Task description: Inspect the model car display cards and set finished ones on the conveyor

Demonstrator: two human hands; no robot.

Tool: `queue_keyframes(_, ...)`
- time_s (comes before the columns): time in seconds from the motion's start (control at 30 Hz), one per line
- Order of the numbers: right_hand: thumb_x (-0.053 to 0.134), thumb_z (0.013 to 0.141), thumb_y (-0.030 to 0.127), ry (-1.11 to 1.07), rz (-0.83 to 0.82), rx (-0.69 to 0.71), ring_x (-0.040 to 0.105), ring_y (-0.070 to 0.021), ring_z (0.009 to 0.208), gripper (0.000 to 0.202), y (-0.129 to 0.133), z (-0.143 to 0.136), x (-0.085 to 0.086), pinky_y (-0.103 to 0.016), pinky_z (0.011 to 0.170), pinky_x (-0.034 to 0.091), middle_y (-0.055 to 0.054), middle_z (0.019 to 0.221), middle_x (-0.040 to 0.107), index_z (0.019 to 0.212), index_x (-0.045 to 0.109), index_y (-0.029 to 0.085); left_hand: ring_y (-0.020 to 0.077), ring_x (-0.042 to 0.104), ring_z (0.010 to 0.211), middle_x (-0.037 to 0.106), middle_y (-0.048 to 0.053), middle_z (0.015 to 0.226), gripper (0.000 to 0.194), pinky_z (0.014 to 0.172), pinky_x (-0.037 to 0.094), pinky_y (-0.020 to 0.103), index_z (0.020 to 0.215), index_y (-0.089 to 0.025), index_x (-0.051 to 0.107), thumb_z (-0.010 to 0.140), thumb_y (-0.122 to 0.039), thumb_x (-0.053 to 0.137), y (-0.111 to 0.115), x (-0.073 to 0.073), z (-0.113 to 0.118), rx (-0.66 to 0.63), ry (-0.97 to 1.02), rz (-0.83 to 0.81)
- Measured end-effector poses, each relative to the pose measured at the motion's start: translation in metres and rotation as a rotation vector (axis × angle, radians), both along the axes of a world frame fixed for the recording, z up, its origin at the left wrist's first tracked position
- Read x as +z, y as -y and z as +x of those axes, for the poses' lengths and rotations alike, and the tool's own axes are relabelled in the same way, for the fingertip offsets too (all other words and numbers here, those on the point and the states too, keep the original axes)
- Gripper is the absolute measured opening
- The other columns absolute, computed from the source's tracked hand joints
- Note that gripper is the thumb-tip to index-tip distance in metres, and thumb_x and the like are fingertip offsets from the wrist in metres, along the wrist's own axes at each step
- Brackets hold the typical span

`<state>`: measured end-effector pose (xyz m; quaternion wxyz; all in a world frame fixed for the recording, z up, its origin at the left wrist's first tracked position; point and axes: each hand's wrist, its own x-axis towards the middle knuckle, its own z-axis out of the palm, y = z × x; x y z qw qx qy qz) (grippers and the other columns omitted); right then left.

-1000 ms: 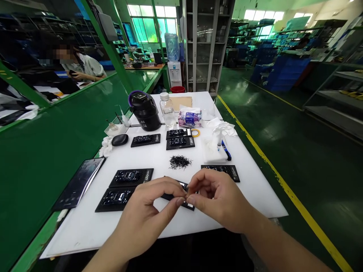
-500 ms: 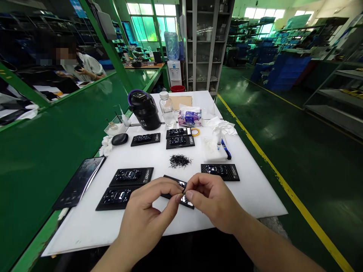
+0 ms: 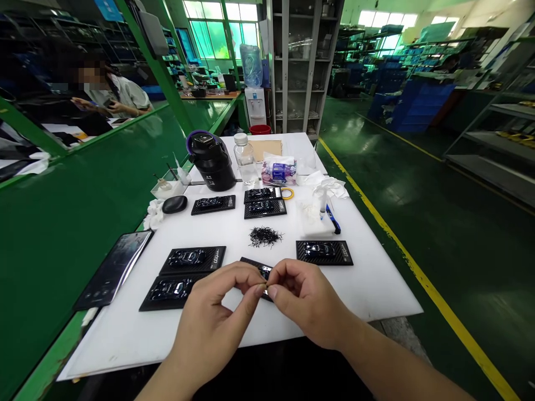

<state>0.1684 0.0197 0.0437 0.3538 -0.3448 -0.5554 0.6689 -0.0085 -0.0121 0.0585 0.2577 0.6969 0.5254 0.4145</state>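
Note:
My left hand [image 3: 223,303] and my right hand [image 3: 307,298] meet fingertip to fingertip above the near middle of the white table. Both are pinched closed; whatever is between the fingertips is too small to name. Under them lies a black plate with a model car [image 3: 266,272], largely covered by my fingers. Beyond my hands is a heap of thin black strips [image 3: 265,236]. Left of my left hand, two black plates carry dark glossy model cars [image 3: 187,257], the nearer one partly behind that hand. Another such model car [image 3: 320,249] sits right of the heap.
Further back are more model cars [image 3: 214,204], a black jug [image 3: 212,164], a clear bottle [image 3: 246,161], a tissue pack [image 3: 279,170] and a blue-black cutter [image 3: 333,219]. A tablet-like screen [image 3: 115,267] lies at the left edge. Across the green bench sits another person [image 3: 125,94].
My two pinched hands have shifted slightly left and stay together at the fingertips. The view has moved a little. The person at the left has raised a hand.

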Motion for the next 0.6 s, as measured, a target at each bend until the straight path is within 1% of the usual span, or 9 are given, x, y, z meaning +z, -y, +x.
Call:
queue_keyframes(0.1, 0.065, 0.087, 0.023, -0.015, -0.003, 0.000, 0.044, -0.0106, 0.063, 0.008, 0.001, -0.002, -0.002, -0.022, 0.056, 0.035, 0.004, 0.069, 0.051, 0.085, 0.060, 0.017, 0.0132, 0.060, 0.077, 0.064, -0.001, 0.081, 0.017, 0.072, 0.047, 0.025, 0.078, -0.023, 0.058, 0.095, -0.026, 0.057, 0.002, -0.002, -0.002, -0.011, 0.020, -0.020)
queue_keyframes(0.17, 0.064, 0.087, 0.023, -0.014, 0.009, 0.002, 0.044, -0.0101, 0.062, 0.008, 0.002, -0.003, -0.003, -0.022, 0.055, 0.035, 0.004, 0.068, 0.051, 0.084, 0.059, 0.017, 0.0131, 0.056, 0.075, 0.059, -0.002, 0.079, 0.019, 0.069, 0.045, 0.025, 0.080, -0.023, 0.055, 0.097, -0.030, 0.054, 0.004, -0.003, -0.002, -0.030, 0.024, -0.064)
queue_keyframes(0.23, 0.062, 0.086, 0.021, 0.015, 0.028, -0.002, 0.043, -0.0096, 0.060, 0.007, 0.002, -0.004, -0.004, -0.022, 0.054, 0.034, 0.005, 0.066, 0.050, 0.081, 0.058, 0.017, 0.0133, 0.050, 0.071, 0.053, -0.002, 0.077, 0.021, 0.065, 0.042, 0.025, 0.082, -0.023, 0.051, 0.100, -0.035, 0.048, 0.006, -0.004, -0.001, -0.043, 0.019, -0.154)
queue_keyframes(0.3, 0.060, 0.085, 0.018, 0.067, 0.056, -0.009, 0.042, -0.0093, 0.059, 0.007, 0.002, -0.005, -0.005, -0.021, 0.053, 0.034, 0.006, 0.064, 0.049, 0.078, 0.057, 0.018, 0.0138, 0.046, 0.071, 0.049, -0.002, 0.079, 0.025, 0.064, 0.041, 0.026, 0.085, -0.024, 0.048, 0.103, -0.040, 0.041, 0.008, -0.004, -0.001, -0.064, 0.029, -0.280)
queue_keyframes(0.37, 0.059, 0.082, 0.014, 0.142, 0.130, -0.021, 0.042, -0.0090, 0.057, 0.007, 0.001, -0.006, -0.006, -0.021, 0.052, 0.034, 0.006, 0.063, 0.049, 0.076, 0.057, 0.018, 0.0145, 0.045, 0.075, 0.048, -0.002, 0.083, 0.028, 0.069, 0.042, 0.026, 0.088, -0.025, 0.046, 0.104, -0.045, 0.036, 0.010, -0.006, 0.000, -0.092, 0.066, -0.405)
queue_keyframes(0.43, 0.058, 0.078, 0.010, 0.218, 0.270, -0.040, 0.043, -0.0084, 0.057, 0.009, 0.001, -0.006, -0.007, -0.021, 0.053, 0.035, 0.006, 0.064, 0.051, 0.074, 0.056, 0.018, 0.0151, 0.046, 0.079, 0.047, -0.002, 0.086, 0.030, 0.074, 0.042, 0.027, 0.090, -0.025, 0.045, 0.104, -0.049, 0.034, 0.013, -0.011, 0.001, -0.118, 0.116, -0.507)
queue_keyframes(0.53, 0.058, 0.073, 0.006, 0.290, 0.476, -0.051, 0.045, -0.0077, 0.059, 0.012, 0.003, -0.004, -0.008, -0.021, 0.057, 0.035, 0.006, 0.066, 0.053, 0.072, 0.055, 0.017, 0.0156, 0.045, 0.084, 0.046, -0.001, 0.088, 0.031, 0.081, 0.042, 0.028, 0.091, -0.025, 0.047, 0.102, -0.052, 0.036, 0.017, -0.022, 0.003, -0.127, 0.229, -0.608)
queue_keyframes(0.57, 0.058, 0.073, 0.006, 0.300, 0.498, -0.041, 0.045, -0.0077, 0.060, 0.012, 0.004, -0.002, -0.009, -0.021, 0.058, 0.035, 0.006, 0.065, 0.052, 0.071, 0.055, 0.017, 0.0154, 0.045, 0.085, 0.046, -0.001, 0.089, 0.032, 0.082, 0.042, 0.028, 0.091, -0.024, 0.048, 0.102, -0.052, 0.038, 0.019, -0.026, 0.004, -0.131, 0.288, -0.638)
queue_keyframes(0.6, 0.058, 0.074, 0.007, 0.299, 0.475, -0.020, 0.045, -0.0078, 0.060, 0.011, 0.004, 0.000, -0.010, -0.021, 0.057, 0.034, 0.006, 0.065, 0.052, 0.071, 0.055, 0.017, 0.0148, 0.044, 0.083, 0.044, -0.001, 0.087, 0.032, 0.080, 0.043, 0.027, 0.090, -0.023, 0.048, 0.101, -0.053, 0.039, 0.020, -0.030, 0.005, -0.136, 0.358, -0.665)
